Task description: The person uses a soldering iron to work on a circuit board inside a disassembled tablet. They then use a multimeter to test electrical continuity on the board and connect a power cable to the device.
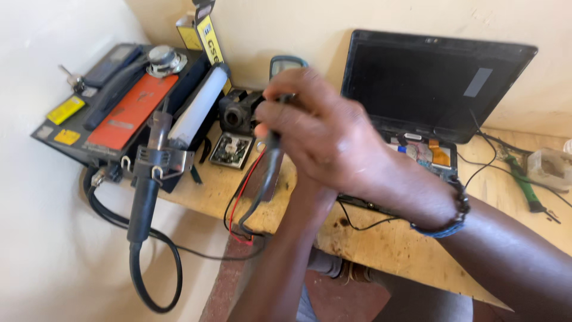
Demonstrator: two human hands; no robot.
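raw plywood, pale and scuffed, makes up the worktop [381, 244] under my hands. my right hand [325, 134] has its grip closed around a slim black soldering iron [269, 167], a smooth round handle that hangs down and trails one black cable [238, 220] over the worktop's front edge, beside one thin red wire [241, 185]. my left hand is mostly hidden behind the right one; only its forearm [280, 262] shows rising from below, so i cannot tell how its grip stands. one dark beaded bracelet [459, 209] with a blue band sits on my right wrist.

at the left stands one black boxy rework station [113, 113], hard plastic, with a flat orange rectangular label [134, 107] on top and two small yellow labels [65, 110] near its left side. a matte black hot-air handle [146, 191] hangs in a wire cradle at its front, its thick hose looping below. one white tube [199, 107] lies slanted against the station, and one round silver speaker cone [161, 59] rests on top. a tall yellow-and-black card package [208, 36] leans on the wall behind.

to the right one dark glossy laptop screen [429, 83] stands open, its base stripped to bare circuit boards. one green-handled tool [527, 185] lies at the far right, near a clear plastic tub [551, 167].
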